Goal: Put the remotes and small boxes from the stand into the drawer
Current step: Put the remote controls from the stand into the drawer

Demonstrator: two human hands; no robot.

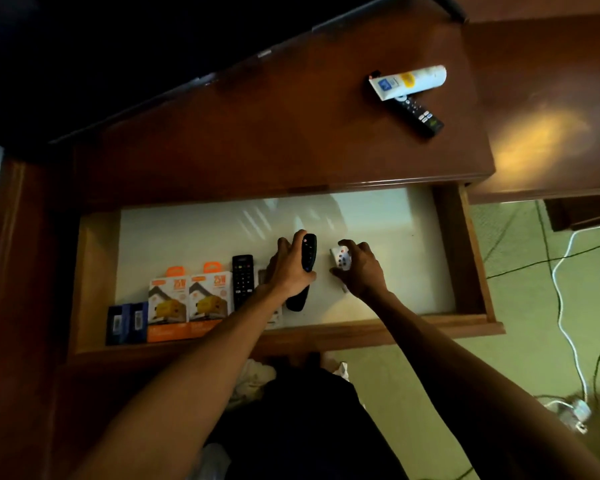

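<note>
Under my left hand (288, 271), wrapped round the black remote (303, 271), a pale item lies half hidden; setting down blind could knock it. Beside it my right hand (359, 268) clutches the white remote (340, 259) over the drawer (478, 258), while another remote (418, 112) waits far beyond both, pinned under a tube (407, 81) that may roll.

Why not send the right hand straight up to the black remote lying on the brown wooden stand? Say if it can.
Probably not yet. The right hand is shut on a small white remote over the open drawer. The black remote itself lies unobstructed, though a white tube rests across its far end.
</note>
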